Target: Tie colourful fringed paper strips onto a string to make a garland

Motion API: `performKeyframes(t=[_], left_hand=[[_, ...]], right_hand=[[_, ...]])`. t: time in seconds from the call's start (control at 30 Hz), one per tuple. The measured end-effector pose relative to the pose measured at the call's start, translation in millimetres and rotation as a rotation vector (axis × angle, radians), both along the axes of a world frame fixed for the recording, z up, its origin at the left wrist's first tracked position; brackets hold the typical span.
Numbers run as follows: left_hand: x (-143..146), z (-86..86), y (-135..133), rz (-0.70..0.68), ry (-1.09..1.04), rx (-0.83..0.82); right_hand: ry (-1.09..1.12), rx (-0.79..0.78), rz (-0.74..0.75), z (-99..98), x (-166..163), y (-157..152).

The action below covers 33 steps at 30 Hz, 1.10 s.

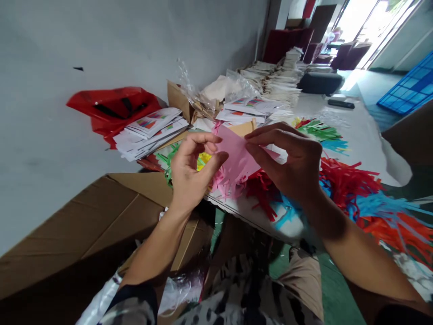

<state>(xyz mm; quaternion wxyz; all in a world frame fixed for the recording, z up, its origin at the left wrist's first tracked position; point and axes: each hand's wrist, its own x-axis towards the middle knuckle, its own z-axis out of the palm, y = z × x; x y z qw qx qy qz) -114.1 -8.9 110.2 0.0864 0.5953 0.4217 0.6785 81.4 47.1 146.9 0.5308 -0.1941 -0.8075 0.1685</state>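
A pink sheet of paper (235, 158) with a fringe cut along its lower edge is held up between both hands over the near edge of the white table (358, 131). My left hand (191, 169) pinches its left side between thumb and fingers. My right hand (289, 158) grips its right side from above. Beneath the hands lie red fringed paper strips (341, 178) and blue strips (379, 203); green strips (318, 128) lie farther back.
Stacks of white printed cards (152, 128) and a red plastic bag (113, 108) sit at the left by the grey wall. An open cardboard box (88, 225) stands at lower left. Tall paper stacks (282, 74), a dark bag (320, 81) and a remote (341, 104) lie farther back.
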Motion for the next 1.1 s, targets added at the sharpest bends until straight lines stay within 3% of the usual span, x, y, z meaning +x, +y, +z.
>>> performKeyframes(t=[0.27, 0.57, 0.63, 0.83, 0.97, 1.1], left_hand=[[37.4, 12.4, -26.0, 0.001, 0.049, 0.056], [83.1, 12.3, -41.8, -0.028, 0.230, 0.140], [88.4, 14.7, -43.7, -0.134, 0.237, 0.078], [92.8, 21.0, -42.5, -0.657, 0.236, -0.280], [90.0, 23.4, -37.1, -0.755, 0.308, -0.438], [83.9, 24.0, -34.7, -0.839, 0.300, -0.568]], right_hand=[[0.031, -0.047, 0.012, -5.2, 42.9, -38.3], [0.075, -0.103, 0.019, -12.7, 99.1, -70.6], [0.046, -0.170, 0.074, -13.0, 115.6, -77.2], [0.022, -0.579, 0.358, -21.6, 147.8, -78.5], [-0.060, -0.759, 0.491, -36.6, 143.4, -81.3], [0.036, -0.983, 0.566, -52.4, 136.3, -90.6]])
